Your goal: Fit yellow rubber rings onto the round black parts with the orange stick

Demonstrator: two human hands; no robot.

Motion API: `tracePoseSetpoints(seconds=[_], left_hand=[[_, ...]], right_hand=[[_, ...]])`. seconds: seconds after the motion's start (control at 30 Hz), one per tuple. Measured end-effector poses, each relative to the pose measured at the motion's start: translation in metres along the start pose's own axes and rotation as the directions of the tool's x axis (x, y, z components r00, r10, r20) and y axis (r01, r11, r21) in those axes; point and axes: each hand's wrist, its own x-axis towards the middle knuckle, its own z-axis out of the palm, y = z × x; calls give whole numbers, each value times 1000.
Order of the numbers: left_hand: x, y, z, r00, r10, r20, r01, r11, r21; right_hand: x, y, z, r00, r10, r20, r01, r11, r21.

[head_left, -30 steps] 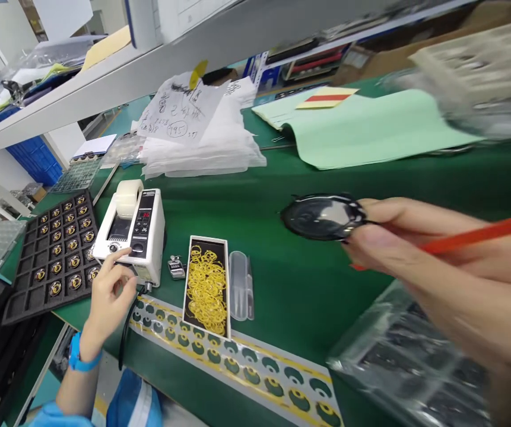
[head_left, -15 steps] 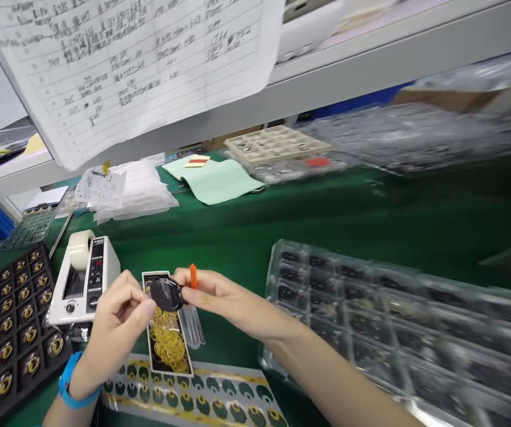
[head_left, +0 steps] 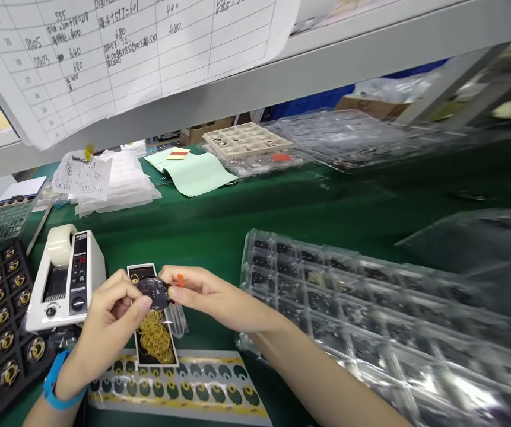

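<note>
Between my two hands is a small flat black part (head_left: 154, 292), rounded and shiny; its exact kind cannot be made out. My left hand (head_left: 115, 305), with a blue band (head_left: 54, 385) at the wrist, pinches its left edge between thumb and fingers. On the opposite edge my right hand (head_left: 197, 293) grips it, and an orange tip (head_left: 180, 281) sticks up from between those fingers. Directly below lies a narrow white-rimmed box (head_left: 176, 356) holding many thin yellow rings (head_left: 155, 338). A strip sheet of stickers (head_left: 175, 385) lies partly under that box.
A white tape dispenser (head_left: 90, 261) stands left, beside a black tray of round gold-and-black parts (head_left: 3, 341). Clear compartment trays (head_left: 308, 284) of dark parts fill the right. Behind are a green cloth (head_left: 199, 175), white bags (head_left: 126, 184) and a beige tray (head_left: 246, 142). A handwritten sheet (head_left: 148, 65) hangs above.
The view has shifted, so most things sit further left and slightly higher. Both hands still hold the black part over the box, with little change in grip.
</note>
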Motion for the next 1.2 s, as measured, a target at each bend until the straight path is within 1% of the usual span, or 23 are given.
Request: tracePoseSetpoints(seconds=[0.3,0.5,0.67,0.8,0.87,1.03,1.2], left_hand=[[0,-4,0,1000,1,2,-1,1000,-26],[-1,-4,0,1000,4,16,-4,1000,-13],[0,-3,-2,997,-28,71,35,994,-102],[2,0,-6,993,-38,108,55,985,-161],[2,2,-6,994,-35,107,51,987,-152],[-2,3,-3,996,21,82,-16,998,-59],[-4,3,-2,997,29,76,-27,999,-35]], right_hand=[[-2,9,-2,1000,-7,-2,7,1000,28],[-3,9,-1,1000,11,-5,-11,1000,16],[-4,9,-1,998,60,1,-60,998,-3],[-5,10,-3,998,59,18,-60,998,33],[-6,9,-3,999,34,15,-34,999,32],[-5,5,-1,1000,-21,21,22,999,-27],[-5,3,0,999,-44,29,44,999,-13]])
